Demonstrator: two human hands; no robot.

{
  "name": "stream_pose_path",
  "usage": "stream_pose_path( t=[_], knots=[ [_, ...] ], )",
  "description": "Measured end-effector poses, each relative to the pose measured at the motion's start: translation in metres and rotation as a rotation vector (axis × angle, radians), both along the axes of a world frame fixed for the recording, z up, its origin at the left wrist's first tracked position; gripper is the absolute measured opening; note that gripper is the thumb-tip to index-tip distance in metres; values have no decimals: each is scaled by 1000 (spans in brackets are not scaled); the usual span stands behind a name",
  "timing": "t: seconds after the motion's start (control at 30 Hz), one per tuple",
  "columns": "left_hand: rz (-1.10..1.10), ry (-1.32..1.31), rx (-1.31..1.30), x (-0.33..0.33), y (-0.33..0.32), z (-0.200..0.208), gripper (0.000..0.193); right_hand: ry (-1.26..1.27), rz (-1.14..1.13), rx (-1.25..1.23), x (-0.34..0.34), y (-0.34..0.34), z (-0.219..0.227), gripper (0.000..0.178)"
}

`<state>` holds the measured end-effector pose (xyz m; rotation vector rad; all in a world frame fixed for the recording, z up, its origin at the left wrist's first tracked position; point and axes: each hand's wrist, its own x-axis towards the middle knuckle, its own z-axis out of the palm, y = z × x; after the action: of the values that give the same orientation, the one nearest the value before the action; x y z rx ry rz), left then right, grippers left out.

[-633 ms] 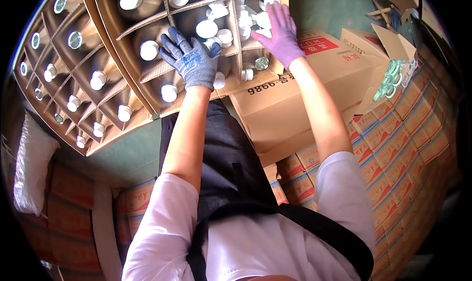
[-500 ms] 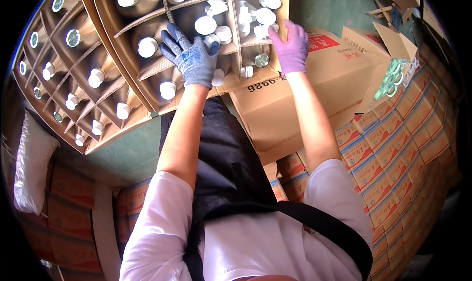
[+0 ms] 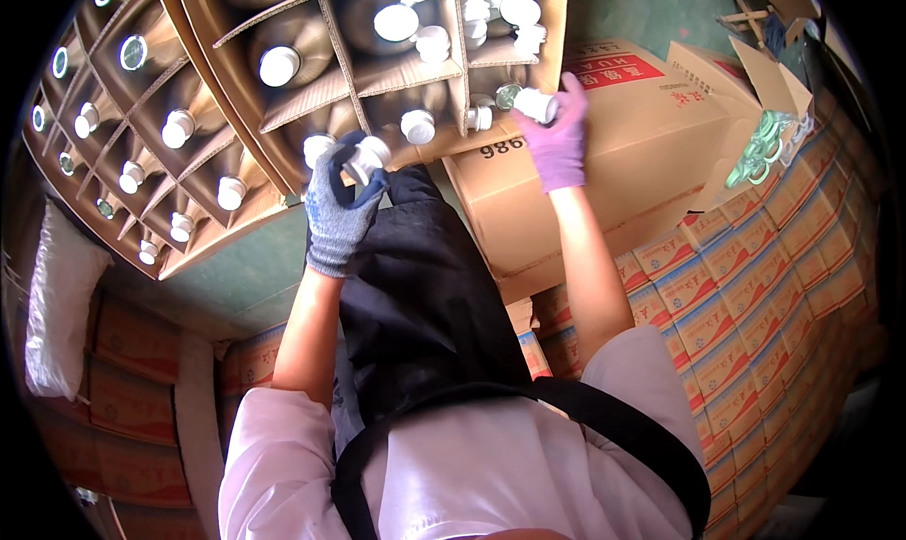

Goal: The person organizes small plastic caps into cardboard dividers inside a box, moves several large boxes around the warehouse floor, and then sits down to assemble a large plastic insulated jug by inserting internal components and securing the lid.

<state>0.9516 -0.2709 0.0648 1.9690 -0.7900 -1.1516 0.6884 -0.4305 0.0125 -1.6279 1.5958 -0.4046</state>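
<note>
My left hand (image 3: 332,214), in a grey-blue glove, is closed around a white bottle stopper (image 3: 366,160) above the near edge of a divided carton (image 3: 300,108). My right hand (image 3: 555,153), in a purple glove, pinches another white bottle stopper (image 3: 536,106) at the carton's near right corner. Right beside that stopper is the bare round mouth of a bottle (image 3: 508,96). Bottles with white tops, such as this capped bottle (image 3: 280,66), stand in the carton's cells. Several loose white stoppers (image 3: 432,44) lie among them.
To the left stands a second divided carton (image 3: 203,177) of bottles, some with white tops. A large closed carton (image 3: 566,219) lies at right, beside an open box with green rings (image 3: 758,151). Stacked printed boxes (image 3: 746,304) fill the right side. A white plastic sack (image 3: 61,304) stands far left.
My left hand has drawn back toward me from over the loose stoppers, now with a white stopper in its fingers. My right hand has come slightly nearer and now grips a stopper too.
</note>
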Motion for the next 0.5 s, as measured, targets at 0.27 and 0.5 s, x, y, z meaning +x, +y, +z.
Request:
stream_pose_path(
  t=[0.27, 0.5],
  knots=[
    [-1, 159, 84, -14, 8, 9, 45, 718, 506, -178, 24, 11, -18, 69],
    [153, 234, -7, -27, 24, 14, 48, 578, 650, -42, 32, -11, 22, 69]
  ],
)
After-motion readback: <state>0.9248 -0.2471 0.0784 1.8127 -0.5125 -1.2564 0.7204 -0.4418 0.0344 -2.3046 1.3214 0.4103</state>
